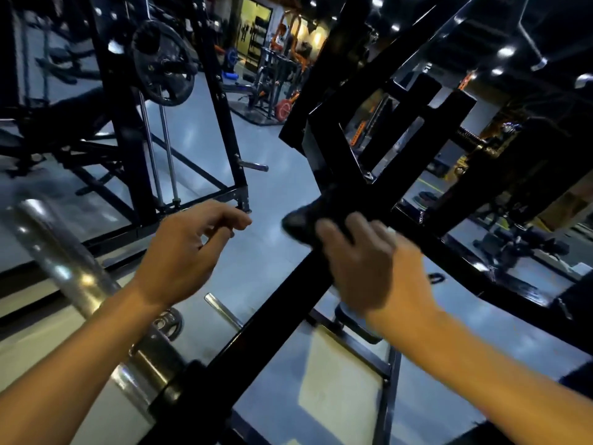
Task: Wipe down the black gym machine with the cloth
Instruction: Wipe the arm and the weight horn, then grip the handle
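The right hand (359, 261) grips a dark cloth (305, 218) and presses it against a slanted black bar (282, 303) of the machine, fingers curled over the cloth's near edge. The hand is blurred, so the finer lie of its fingers cannot be told. The left hand (183, 252) hangs in the air left of that bar, apart from it, fingers loosely curled and holding nothing.

The cloth bunches on the bar's left face, just below where the bar meets a cluster of black cross-members (378, 139). At the bar's lower end a chrome sleeve (64, 261) runs up and to the left, into a black collar (179, 390). Past the left hand, beyond the bar, stands a black rack (128, 130) with a weight plate (162, 64) hung high on it. The grey floor (282, 175) spreads under everything. Far beyond the bar's upper end are orange frames (285, 30) and a lit doorway (255, 25).
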Demonstrator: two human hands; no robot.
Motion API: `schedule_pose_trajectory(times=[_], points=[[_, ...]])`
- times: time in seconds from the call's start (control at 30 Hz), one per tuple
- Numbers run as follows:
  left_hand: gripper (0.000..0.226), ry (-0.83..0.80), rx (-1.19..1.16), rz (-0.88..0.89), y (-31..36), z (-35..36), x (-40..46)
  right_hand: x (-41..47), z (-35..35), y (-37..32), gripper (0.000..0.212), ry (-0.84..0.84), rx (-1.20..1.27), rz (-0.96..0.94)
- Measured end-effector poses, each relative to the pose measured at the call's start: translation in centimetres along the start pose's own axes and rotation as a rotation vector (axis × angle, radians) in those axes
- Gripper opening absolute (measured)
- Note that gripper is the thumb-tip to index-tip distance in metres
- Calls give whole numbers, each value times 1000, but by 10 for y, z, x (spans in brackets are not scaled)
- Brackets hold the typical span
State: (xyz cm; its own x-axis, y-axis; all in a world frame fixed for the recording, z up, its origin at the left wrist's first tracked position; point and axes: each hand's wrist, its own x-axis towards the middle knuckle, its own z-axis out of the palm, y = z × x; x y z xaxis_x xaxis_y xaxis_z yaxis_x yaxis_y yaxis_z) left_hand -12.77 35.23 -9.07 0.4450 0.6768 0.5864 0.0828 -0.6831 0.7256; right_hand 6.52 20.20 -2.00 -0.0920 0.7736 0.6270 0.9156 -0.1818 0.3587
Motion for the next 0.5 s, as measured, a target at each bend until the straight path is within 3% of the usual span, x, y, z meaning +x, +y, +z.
schedule_pose_trajectory(times=[0.07, 0.13, 0.27, 0.37, 0.43, 0.5], points=[[30, 18, 17, -29, 1, -3, -8, -33, 0, -39, 26, 42, 101, -143], [33, 31, 18, -71, 6, -5, -17, -38, -7, -31, 21, -25, 126, -311], [36, 60, 8, -148, 20, -12, -45, 1, -19, 28, 18, 37, -33, -45], [37, 82, 11, -132, 28, -18, -72, -4, -14, 3, 20, 17, -38, 108], [30, 107, 7, -153, 32, -22, -91, -40, -13, -45, 29, -45, 106, -18], [26, 130, 10, -202, 35, -28, -111, -86, -19, -92, 37, -150, 296, -266]])
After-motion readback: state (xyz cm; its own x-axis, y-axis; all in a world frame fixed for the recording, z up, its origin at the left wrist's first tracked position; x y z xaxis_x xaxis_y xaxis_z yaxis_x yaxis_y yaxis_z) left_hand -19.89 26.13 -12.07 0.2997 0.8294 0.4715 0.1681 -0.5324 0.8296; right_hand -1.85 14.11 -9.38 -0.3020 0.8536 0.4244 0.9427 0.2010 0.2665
